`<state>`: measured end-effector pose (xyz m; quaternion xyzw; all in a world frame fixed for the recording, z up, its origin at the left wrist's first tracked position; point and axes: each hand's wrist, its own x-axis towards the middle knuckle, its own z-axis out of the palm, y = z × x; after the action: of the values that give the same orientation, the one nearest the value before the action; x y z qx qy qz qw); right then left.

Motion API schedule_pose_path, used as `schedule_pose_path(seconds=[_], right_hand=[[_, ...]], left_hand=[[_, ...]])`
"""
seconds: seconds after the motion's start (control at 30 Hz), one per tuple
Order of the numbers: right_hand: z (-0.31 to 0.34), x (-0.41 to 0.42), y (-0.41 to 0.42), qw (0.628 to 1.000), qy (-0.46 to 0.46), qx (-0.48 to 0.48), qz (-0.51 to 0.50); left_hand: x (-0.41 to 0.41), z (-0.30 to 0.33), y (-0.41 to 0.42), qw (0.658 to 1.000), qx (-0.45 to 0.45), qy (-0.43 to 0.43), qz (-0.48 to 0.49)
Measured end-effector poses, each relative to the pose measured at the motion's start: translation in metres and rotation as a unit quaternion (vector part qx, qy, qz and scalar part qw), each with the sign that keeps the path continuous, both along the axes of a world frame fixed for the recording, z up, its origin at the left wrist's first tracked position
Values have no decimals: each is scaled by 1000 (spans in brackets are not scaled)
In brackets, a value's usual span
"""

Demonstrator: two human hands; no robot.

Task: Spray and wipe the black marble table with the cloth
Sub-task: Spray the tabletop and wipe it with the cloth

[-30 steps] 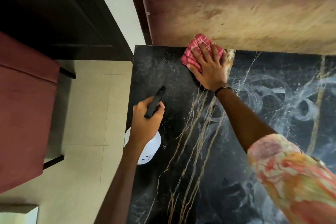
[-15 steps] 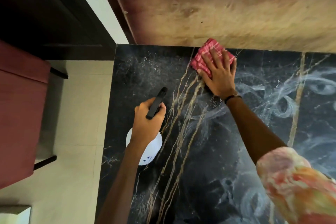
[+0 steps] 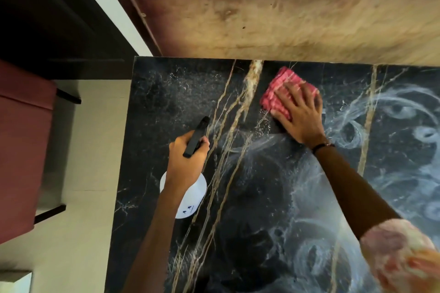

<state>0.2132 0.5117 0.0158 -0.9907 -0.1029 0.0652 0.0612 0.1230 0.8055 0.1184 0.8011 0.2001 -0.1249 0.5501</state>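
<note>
So the black marble table [image 3: 262,197] with gold and white veins fills most of the view, its far edge butting up against a brown, worn-looking wall, and its left edge dropping off to a pale tiled floor where a dark red upholstered seat sits off to the side. The right half of the table is covered in whitish swirly smears, while the far-left corner looks speckled with fine droplets and has no swirl marks, so I'd guess that patch is sprayed but not wiped yet. That's the bit that matters: it lies to the left of the folded pink-red checked cloth [image 3: 278,93], across the thick gold vein, so the next stroke probably wants to go leftward along the far edge. The right hand [image 3: 298,116] is the one nearer to it and already on the job, lying flat on the cloth with fingers [image 3: 288,98] spread wide and pressing it down onto the table rather than gripping it. The cloth pokes out past the fingertips toward the far-left, just shy of the table's far edge. The left hand [image 3: 185,162] is nearer the person, close to the left edge, wrapped tight around the white plastic spray bottle [image 3: 190,200] with the black trigger head [image 3: 196,137] pointing up toward that droplet-covered corner. Can't tell if the trigger's actually being squeezed.
</note>
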Motion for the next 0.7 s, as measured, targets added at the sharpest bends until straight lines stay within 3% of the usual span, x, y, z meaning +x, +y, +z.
schedule_pose_path(seconds=[0.1, 0.17, 0.3, 0.43, 0.57, 0.7], right_hand=[[5, 46, 17, 994, 16, 29, -106], [5, 60, 46, 993, 29, 31, -113], [-3, 13, 81, 999, -5, 19, 31], [-3, -69, 30, 988, -14, -10, 151], [3, -80, -20, 998, -5, -2, 57], [3, -44, 39, 998, 15, 41, -44]], left_hand=[[-7, -2, -6, 1000, -6, 1, 3], [-11, -3, -8, 1000, -6, 7, 8], [-21, -1, -14, 1000, 6, 13, 2], [-32, 2, -16, 1000, 15, 18, 8], [-48, 1, -14, 999, 21, 29, 11], [-62, -1, -11, 999, 14, 43, 26]])
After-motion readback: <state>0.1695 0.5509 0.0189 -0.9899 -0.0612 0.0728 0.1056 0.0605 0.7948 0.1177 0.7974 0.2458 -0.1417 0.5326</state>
